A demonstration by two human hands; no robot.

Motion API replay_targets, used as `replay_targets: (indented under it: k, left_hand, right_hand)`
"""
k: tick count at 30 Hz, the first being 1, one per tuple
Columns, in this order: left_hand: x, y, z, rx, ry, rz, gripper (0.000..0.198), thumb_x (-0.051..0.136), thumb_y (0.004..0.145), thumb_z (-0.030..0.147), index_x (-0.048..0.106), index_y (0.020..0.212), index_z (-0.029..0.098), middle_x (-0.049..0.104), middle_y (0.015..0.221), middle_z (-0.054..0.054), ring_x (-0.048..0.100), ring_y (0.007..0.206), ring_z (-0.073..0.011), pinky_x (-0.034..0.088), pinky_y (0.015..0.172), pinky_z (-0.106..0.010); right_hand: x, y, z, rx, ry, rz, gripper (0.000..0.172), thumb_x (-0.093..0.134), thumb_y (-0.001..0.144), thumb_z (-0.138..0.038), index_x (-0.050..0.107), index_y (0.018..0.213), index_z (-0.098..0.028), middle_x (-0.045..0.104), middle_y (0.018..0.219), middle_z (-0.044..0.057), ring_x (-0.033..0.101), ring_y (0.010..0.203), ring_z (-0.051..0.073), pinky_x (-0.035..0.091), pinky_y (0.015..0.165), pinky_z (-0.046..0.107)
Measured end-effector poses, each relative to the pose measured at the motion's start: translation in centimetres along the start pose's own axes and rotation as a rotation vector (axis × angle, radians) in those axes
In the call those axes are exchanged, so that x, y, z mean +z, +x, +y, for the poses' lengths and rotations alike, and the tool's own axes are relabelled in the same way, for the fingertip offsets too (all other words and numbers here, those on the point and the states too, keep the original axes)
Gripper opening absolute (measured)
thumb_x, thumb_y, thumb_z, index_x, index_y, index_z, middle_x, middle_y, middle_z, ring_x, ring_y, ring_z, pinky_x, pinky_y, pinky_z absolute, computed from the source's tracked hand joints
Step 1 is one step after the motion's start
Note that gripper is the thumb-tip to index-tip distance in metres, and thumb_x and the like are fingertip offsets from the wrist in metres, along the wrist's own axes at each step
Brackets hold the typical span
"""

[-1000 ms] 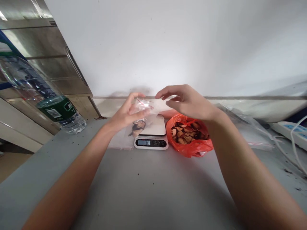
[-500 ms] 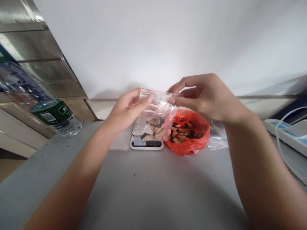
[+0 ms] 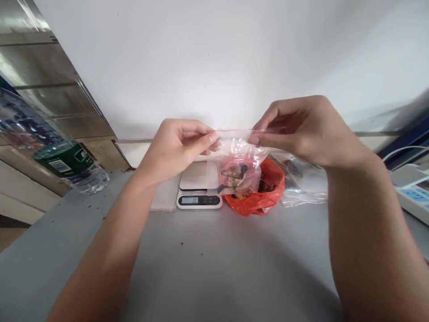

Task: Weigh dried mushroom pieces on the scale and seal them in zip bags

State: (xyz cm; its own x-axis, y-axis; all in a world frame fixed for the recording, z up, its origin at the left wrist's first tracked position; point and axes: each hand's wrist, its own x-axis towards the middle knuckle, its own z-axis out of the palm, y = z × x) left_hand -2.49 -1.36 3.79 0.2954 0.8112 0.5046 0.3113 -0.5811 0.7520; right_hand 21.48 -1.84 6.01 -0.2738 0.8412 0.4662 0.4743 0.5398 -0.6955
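Observation:
Between both hands hangs a clear zip bag [image 3: 239, 154] with a few brown dried slices [image 3: 234, 174] at its bottom. My left hand [image 3: 184, 143] pinches the bag's top left corner. At the top right, my right hand [image 3: 295, 127] pinches the same edge, where a thin red line runs along the top. Behind and below the bag is a red plastic bag [image 3: 258, 203], open and holding more dried slices. Left of it stands a white digital scale [image 3: 200, 201] with a bare pan in view, its display seeming to read 0.0.
Flat clear bags [image 3: 164, 197] lie left of the scale. More clear bags [image 3: 304, 183] with dark contents lie right of the red bag. A large water bottle [image 3: 73, 163] stands at the left. A white device [image 3: 414, 192] with a cable sits far right on the grey table [image 3: 208, 277].
The zip bag has moved right, off the scale and in front of the red bag. Its top edge is now pulled straight between my hands, and the view has shifted slightly.

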Motion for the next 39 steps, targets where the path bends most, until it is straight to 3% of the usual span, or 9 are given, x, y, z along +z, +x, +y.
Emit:
replay_targets:
  k: [4,8,14,19,27,34,39]
  left_hand:
    - [0.2,-0.1,0.0,-0.014,-0.012,0.061,0.014,0.075,0.087,0.032,0.078,0.083,0.019,0.078,0.080,-0.003,0.077,0.080,-0.0200,0.064,0.078,-0.032]
    - [0.4,-0.2,0.4,0.018,0.031,0.096,0.013,0.075,0.085,0.033,0.076,0.078,0.022,0.079,0.078,-0.002,0.077,0.077,-0.0198,0.063,0.077,-0.032]
    - [1.4,-0.5,1.3,0.102,0.133,0.138,0.014,0.073,0.087,0.029,0.074,0.074,0.023,0.081,0.082,-0.001,0.077,0.080,-0.0200,0.061,0.076,-0.029]
    - [2.1,-0.4,0.8,0.139,0.171,0.118,0.012,0.072,0.089,0.026,0.079,0.079,0.023,0.083,0.084,-0.002,0.077,0.081,-0.0209,0.061,0.072,-0.028]
    - [1.5,-0.3,0.1,0.092,0.098,0.077,0.012,0.073,0.089,0.029,0.081,0.082,0.023,0.082,0.083,-0.003,0.079,0.076,-0.0198,0.064,0.073,-0.028]
    - [1.5,-0.3,0.2,0.058,0.031,0.070,0.011,0.075,0.086,0.026,0.079,0.078,0.021,0.080,0.076,-0.002,0.077,0.070,-0.0168,0.066,0.069,-0.027]
    - [1.6,-0.4,0.2,0.040,0.059,0.061,0.013,0.074,0.088,0.027,0.077,0.078,0.021,0.079,0.077,-0.002,0.078,0.071,-0.0177,0.065,0.070,-0.028]
  right_hand:
    - [-0.1,0.0,0.2,-0.008,0.040,-0.038,0.023,0.081,0.076,-0.033,0.063,0.063,-0.024,0.065,0.067,0.003,0.055,0.065,0.017,0.044,0.056,0.033]
    - [-0.4,-0.1,0.3,-0.002,0.038,-0.047,0.027,0.083,0.075,-0.042,0.063,0.066,-0.025,0.065,0.069,0.003,0.059,0.068,0.018,0.049,0.060,0.034]
    - [-0.5,-0.1,0.3,-0.023,0.019,-0.096,0.036,0.085,0.074,-0.045,0.073,0.103,-0.026,0.072,0.076,0.001,0.068,0.075,0.020,0.056,0.074,0.035]
    - [0.6,0.2,0.2,-0.065,-0.047,-0.153,0.018,0.076,0.084,-0.042,0.078,0.085,-0.024,0.076,0.077,0.005,0.068,0.074,0.023,0.057,0.074,0.039]
    - [1.8,0.5,0.4,-0.104,-0.033,-0.133,0.015,0.075,0.083,-0.037,0.074,0.072,-0.025,0.077,0.077,0.005,0.069,0.076,0.025,0.058,0.079,0.043]
    - [2.5,0.5,0.3,-0.085,0.030,-0.107,0.021,0.079,0.082,-0.045,0.074,0.074,-0.026,0.078,0.081,0.007,0.070,0.077,0.025,0.060,0.076,0.044]
    - [3.0,0.7,0.2,-0.150,-0.008,-0.111,0.018,0.075,0.085,-0.040,0.072,0.074,-0.026,0.076,0.081,0.006,0.069,0.078,0.025,0.059,0.080,0.045]
